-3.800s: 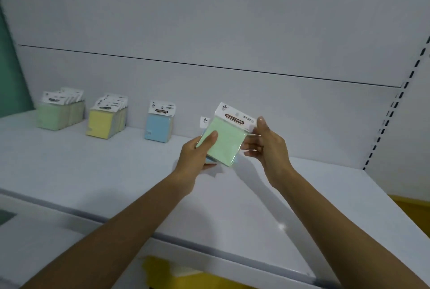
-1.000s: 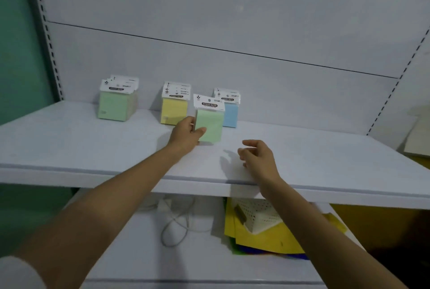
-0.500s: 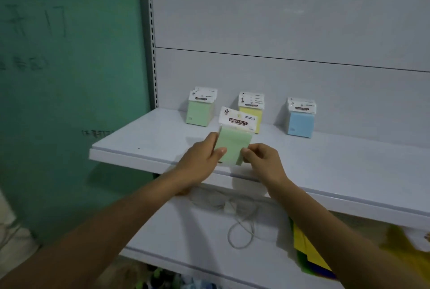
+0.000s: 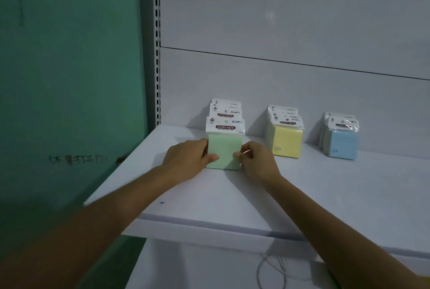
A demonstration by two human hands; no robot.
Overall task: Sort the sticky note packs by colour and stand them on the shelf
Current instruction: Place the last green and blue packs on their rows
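- A green pack (image 4: pixel 224 149) of sticky notes stands upright on the white shelf (image 4: pixel 232 195), at the front of the green row (image 4: pixel 225 112) on the far left.
- The left hand (image 4: pixel 186 160) pinches the pack's left edge, thumb across its front face.
- The right hand (image 4: pixel 257 163) pinches the right edge, fingers curled in.
- To the right stand a yellow row (image 4: pixel 286 136) and, farther right, a blue row (image 4: pixel 341 139), each set apart from its neighbour.
- A green wall (image 4: pixel 69 79) lies left of the shelf.
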